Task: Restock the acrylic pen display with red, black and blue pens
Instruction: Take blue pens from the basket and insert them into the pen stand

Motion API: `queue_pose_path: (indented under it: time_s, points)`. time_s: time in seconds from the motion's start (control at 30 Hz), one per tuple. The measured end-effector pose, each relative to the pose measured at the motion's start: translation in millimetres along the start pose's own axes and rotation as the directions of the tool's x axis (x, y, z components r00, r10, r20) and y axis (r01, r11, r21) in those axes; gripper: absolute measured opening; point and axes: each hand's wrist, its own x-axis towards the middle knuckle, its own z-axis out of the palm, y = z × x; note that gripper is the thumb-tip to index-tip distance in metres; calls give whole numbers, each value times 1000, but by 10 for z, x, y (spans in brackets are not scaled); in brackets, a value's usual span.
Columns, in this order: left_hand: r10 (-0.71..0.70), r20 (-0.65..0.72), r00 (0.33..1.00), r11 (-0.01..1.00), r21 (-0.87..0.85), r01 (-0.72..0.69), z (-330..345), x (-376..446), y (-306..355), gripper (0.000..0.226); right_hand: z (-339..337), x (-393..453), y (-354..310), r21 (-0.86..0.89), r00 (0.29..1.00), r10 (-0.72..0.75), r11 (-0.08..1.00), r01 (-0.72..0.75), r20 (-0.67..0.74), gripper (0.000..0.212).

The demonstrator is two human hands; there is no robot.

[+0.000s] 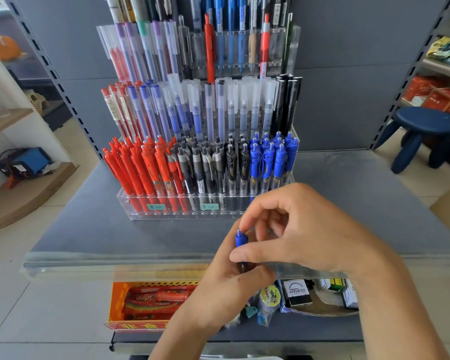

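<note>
Most of the blue pen (240, 239) is hidden: only its blue clicker end shows above the left hand (229, 284), whose curled fingers grip the barrel, while the right hand (294, 235) pinches the pen from the 3 o'clock side, its thumb lying across the barrel. Both hands hover over the front edge of the grey counter (102, 229), just at 5 o'clock from the acrylic pen display (166, 203). The display's front tier holds red pens (140, 167) at 9 o'clock, black pens (213, 162) in the middle and blue pens (273, 157) at 3 o'clock; its lower right corner is covered by the right hand. The upper tiers hold capped pens, and the topmost row is cut off by the frame. Two small price tags on the front wall are too blurred to read. Below the counter, an orange box (140, 302) holds red packets, partly hidden by the left forearm.
</note>
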Motion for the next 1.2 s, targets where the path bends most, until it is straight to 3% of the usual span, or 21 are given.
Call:
queue_pose_path:
  time_s: [0.27, 0.4, 0.6, 0.7, 0.9, 1.03, 1.2]
  points:
    - [-33, -24, 999, 996, -82, 31, 18, -5, 5, 45, -7, 3, 38, 70, 1000, 18, 997, -17, -9, 12]
    - [-61, -74, 995, 994, -98, 54, -3, 7, -37, 39, -91, -16, 83, 174, 985, -18, 984, 48, -172, 11]
    - [-84, -207, 975, 962, -271, 25, -40, 34, -37, 21, -180, -21, 118, 390, 903, -42, 892, 227, -428, 12]
    - [-61, -281, 958, 963, -270, -17, -34, 42, -53, 14, -167, -12, 136, 411, 899, -22, 884, 222, -437, 21]
    - [-33, -338, 941, 917, -384, -106, -5, 62, -23, 11, -82, 42, 166, 441, 951, -6, 885, 149, -310, 55]
    - [-4, -338, 941, 939, -324, -113, -25, 68, -38, 12, -72, 59, 151, 453, 920, -11, 868, 203, -392, 60]
    - [11, -325, 946, 988, -145, -62, -28, 50, -79, 23, -159, 22, 160, 322, 834, -79, 899, 296, -546, 68]
